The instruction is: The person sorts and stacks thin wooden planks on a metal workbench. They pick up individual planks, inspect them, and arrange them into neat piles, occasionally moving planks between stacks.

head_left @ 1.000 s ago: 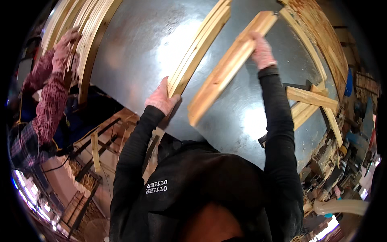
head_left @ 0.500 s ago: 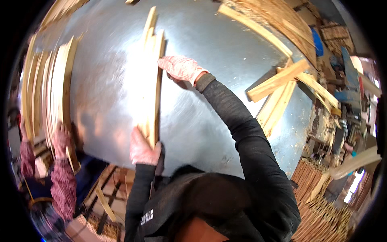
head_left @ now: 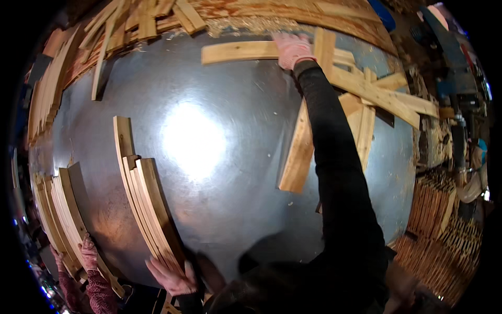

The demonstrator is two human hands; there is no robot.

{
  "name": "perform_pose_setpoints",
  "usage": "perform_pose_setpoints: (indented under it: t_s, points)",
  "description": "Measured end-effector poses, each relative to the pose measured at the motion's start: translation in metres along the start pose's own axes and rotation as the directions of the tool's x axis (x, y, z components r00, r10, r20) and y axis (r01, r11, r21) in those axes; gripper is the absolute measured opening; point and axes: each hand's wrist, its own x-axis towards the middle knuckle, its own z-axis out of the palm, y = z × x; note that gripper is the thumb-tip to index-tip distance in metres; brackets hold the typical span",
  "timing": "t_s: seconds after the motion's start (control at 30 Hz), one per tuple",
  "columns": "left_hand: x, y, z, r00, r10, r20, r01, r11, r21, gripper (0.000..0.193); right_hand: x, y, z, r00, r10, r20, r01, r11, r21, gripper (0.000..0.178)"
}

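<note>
Curved wooden slats (head_left: 149, 209), left hand (head_left: 170, 277), metal table (head_left: 219, 172)

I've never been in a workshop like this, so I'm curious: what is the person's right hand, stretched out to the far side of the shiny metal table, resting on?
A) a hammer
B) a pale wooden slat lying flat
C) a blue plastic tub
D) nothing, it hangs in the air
B: the right hand lies on a pale wooden slat that lies flat at the far edge of the metal table.
</note>
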Motion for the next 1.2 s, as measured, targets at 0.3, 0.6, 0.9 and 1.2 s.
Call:
perform_pose_setpoints:
  t_s: [0.3,0.6,0.9,1.2]
  points:
    - [0.091,0.199,0.062,0.784,0.478,0.396,-0.438,0.878,-0.192,0.118,-0.223,-0.099,-0.024,0.854,-0.432,-0.291,0.512,0.797,0.321,0.047]
    - [0.02,0.16,0.074,0.872,0.222,0.437,-0.152,0.97,-0.19,0.086,-0.381,-0.139,-0.062,0.81,0.45,0.375,-0.586,0.623,0.518,0.108]
    - [-0.022,0.112,0.047,0.509,0.468,0.723,0.86,-0.242,-0.449,0.078,-0.315,-0.129,-0.091,0.886,0.239,0.397,-0.453,0.625,0.635,0.077]
    - [-0.027,0.131,0.087,0.615,0.304,0.727,0.772,-0.047,-0.634,0.051,-0.282,-0.133,-0.05,0.609,0.79,-0.073,-0.748,0.603,0.279,0.1]
